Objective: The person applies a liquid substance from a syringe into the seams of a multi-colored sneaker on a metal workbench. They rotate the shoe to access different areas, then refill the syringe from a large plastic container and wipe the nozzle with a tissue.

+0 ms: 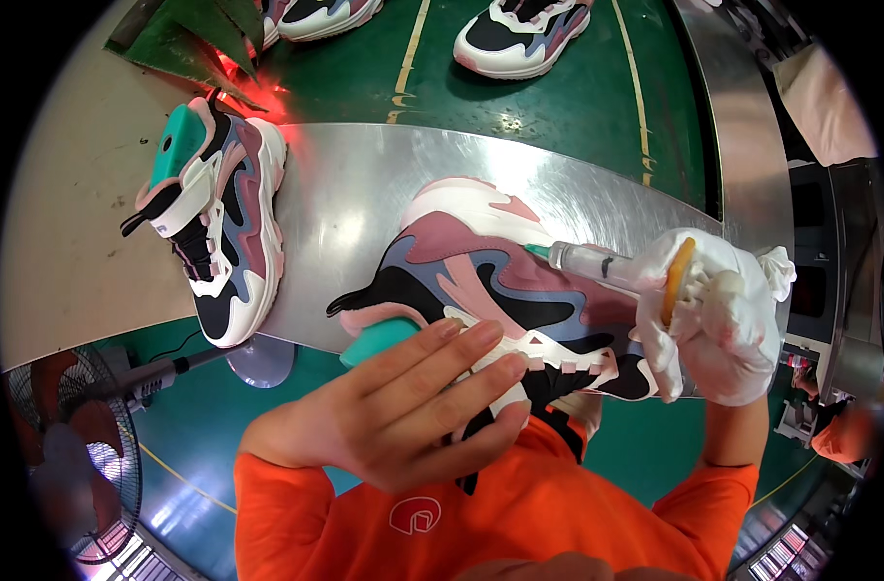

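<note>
Torso: orange short-sleeved shirt at bottom edge, nearest to cam.
L hand: bare left hand, fingers pressed together & laid flat over the collar/lace area of the held shoe, steadying it; thumb not visible.
R hand: right hand in white cloth glove, fingers curled tight round barrel of a clear plastic syringe w/ green tip; orange plunger end sticks up btwn fingers.
Held shoe: chunky pink, mauve, blue & black sneaker w/ white sole, lying on its side on the curved shiny metal work plate, just in front of torso; teal shoe last shows at the opening.
Syringe tip: touching mauve side panel of the shoe upper.
Mid L: second matching sneaker on teal last, at plate's L edge, apart from hands.
Low L: fan w/ wire guard.
Far: two more sneakers on green floor w/ yellow lines.
</note>
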The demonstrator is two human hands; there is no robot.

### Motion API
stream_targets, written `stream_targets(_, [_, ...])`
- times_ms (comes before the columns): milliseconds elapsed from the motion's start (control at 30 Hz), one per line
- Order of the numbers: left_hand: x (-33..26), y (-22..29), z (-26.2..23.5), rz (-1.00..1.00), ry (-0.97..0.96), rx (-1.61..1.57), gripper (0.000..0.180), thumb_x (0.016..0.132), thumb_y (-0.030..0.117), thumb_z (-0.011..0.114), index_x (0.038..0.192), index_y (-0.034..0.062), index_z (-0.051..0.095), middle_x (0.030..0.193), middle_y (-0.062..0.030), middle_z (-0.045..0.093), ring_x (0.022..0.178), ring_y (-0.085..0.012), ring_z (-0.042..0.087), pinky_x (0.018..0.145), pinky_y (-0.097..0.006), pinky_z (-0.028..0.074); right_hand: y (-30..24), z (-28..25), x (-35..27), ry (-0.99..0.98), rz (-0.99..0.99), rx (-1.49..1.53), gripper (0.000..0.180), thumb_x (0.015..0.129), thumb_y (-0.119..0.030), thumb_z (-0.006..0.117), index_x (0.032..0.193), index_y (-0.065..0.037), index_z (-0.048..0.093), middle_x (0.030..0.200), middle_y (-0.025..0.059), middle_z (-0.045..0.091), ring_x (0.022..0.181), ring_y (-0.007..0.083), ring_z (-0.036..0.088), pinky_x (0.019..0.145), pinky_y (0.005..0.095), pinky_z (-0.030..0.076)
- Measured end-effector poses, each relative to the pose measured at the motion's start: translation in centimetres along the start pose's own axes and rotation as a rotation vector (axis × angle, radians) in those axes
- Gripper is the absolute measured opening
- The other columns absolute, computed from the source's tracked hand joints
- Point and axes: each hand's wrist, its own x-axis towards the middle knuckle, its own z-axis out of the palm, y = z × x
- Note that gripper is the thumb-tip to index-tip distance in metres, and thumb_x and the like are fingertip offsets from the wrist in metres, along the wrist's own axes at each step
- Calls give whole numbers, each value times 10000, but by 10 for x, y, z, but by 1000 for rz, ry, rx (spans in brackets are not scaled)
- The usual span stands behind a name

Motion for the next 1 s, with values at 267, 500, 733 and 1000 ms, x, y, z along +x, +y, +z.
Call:
stream_targets(267, [4,4,1,-44,0,16,226,758,148,718,956,199,622,1122,-64,646,1054,-278,632,889,-380,540,-3,-7,-9,16,17,10,656,745,-389,739,1024,176,559,707,197,614,482,172,582,385,235,472])
stream_targets(500, [7,5,2,-60,2,-1,242,730,126,730,934,208,628,1098,-59,653,1031,-284,641,857,-383,550,-3,-12,-16,5,-37,29,633,797,-368,702,1027,200,540,717,210,618,489,169,586,366,230,460])
stream_targets(733, [8,4,5,-48,25,-13,236,723,106,728,922,197,640,1085,-66,656,1014,-294,646,813,-396,564,-3,-26,-27,13,-65,3,594,796,-325,691,1000,210,536,715,215,626,465,177,592,359,230,462])
stream_targets(1000, [12,7,4,-87,25,-43,256,722,83,723,938,197,647,1069,-68,663,1005,-298,648,811,-401,560,-2,-34,-43,89,-63,7,586,732,-341,771,951,145,527,914,233,632,390,207,534,302,260,413])
